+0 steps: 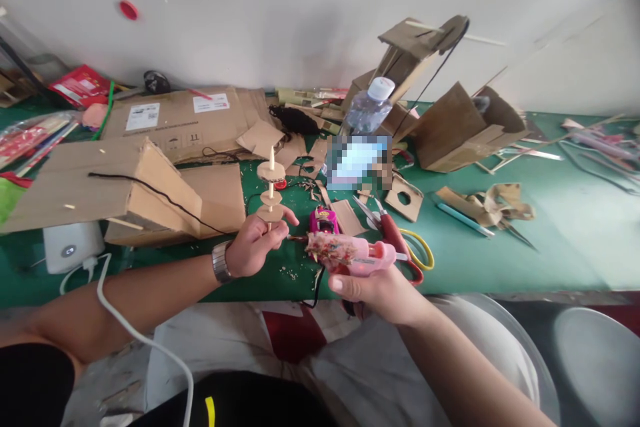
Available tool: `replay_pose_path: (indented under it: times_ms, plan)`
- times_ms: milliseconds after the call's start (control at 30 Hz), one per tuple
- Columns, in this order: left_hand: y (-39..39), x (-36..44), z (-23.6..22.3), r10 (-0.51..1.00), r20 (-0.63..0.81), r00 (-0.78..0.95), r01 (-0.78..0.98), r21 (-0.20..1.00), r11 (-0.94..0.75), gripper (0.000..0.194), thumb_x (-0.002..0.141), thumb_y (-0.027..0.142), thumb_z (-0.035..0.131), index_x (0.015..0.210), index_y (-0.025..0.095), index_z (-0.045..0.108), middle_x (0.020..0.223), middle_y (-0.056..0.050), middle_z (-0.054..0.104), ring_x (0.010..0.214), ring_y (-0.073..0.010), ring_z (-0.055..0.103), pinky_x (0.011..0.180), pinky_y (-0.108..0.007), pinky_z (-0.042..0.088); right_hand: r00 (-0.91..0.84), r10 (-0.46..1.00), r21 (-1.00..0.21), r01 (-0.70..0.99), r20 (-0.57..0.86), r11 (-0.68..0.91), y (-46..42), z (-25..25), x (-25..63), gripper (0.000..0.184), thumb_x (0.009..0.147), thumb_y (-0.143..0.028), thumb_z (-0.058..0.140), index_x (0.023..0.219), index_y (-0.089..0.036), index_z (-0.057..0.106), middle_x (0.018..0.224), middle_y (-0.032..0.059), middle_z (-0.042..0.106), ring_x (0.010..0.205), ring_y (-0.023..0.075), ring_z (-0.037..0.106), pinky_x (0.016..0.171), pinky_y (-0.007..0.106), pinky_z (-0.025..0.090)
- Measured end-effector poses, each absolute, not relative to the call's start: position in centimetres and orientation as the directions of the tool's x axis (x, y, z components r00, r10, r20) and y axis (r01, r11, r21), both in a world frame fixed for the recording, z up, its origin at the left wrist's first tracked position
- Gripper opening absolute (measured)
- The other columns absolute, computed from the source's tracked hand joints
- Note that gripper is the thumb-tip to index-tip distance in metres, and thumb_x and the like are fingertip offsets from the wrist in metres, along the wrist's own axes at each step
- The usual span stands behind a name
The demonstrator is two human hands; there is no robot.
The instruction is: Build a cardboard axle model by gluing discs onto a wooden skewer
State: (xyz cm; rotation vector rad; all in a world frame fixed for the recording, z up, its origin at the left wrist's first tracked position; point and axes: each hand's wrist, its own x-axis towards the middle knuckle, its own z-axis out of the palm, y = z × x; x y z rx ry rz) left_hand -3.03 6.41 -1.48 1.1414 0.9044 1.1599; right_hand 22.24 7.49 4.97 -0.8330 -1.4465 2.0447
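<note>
Between the fingers of my left hand [256,245] stands a pointed wooden stick [272,159], held upright. Several round cardboard discs [271,213] are threaded on it, one above another. My right hand [373,290] is wrapped round a pink hot glue gun [345,251], whose nozzle points left at my left fingertips. The nozzle is close to the stick's lower end; whether they touch I cannot tell. Just behind the glue gun lies a bright pink tape measure [324,220], partly covered by it. Scissors with red handles [395,235] lie to its right.
A cardboard structure [165,190] with a black cord stands at left beside a white power box [73,245] and cable. Behind are a plastic bottle [367,110], cardboard scraps [350,215] and a cardboard model [450,127]. A teal pen [465,220] lies at right on the green table [555,240].
</note>
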Motion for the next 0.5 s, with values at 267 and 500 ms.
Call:
replay_pose_path:
  times_ms: [267, 500]
  plan:
    - [6.4, -3.1, -1.6, 0.974, 0.077, 0.213, -0.210, 0.977, -0.031, 0.042, 0.103, 0.060, 0.067, 0.109, 0.018, 0.068, 0.064, 0.008, 0.041, 0.055, -0.0093, 0.032, 0.051, -0.023, 0.026, -0.708, 0.686, -0.912, -0.153, -0.168, -0.381, 7.2, 3.0, 23.7, 0.052, 0.086, -0.056, 0.094, 0.125, -0.024, 0.081, 0.073, -0.0007, 0.057, 0.056, 0.0113, 0.040, 0.048, 0.026, 0.036]
    - [6.5, -3.2, -2.0, 0.973, 0.105, 0.208, -0.185, 0.981, -0.066, 0.036, 0.106, 0.055, 0.065, 0.110, 0.019, 0.069, 0.062, 0.008, 0.041, 0.054, -0.0099, 0.034, 0.053, -0.025, 0.030, -0.721, 0.678, -0.880, -0.223, -0.140, -0.419, 6.5, 3.4, 23.2, 0.044, 0.091, -0.060, 0.089, 0.093, -0.018, 0.074, 0.071, -0.0016, 0.056, 0.055, 0.0090, 0.042, 0.046, 0.023, 0.033]
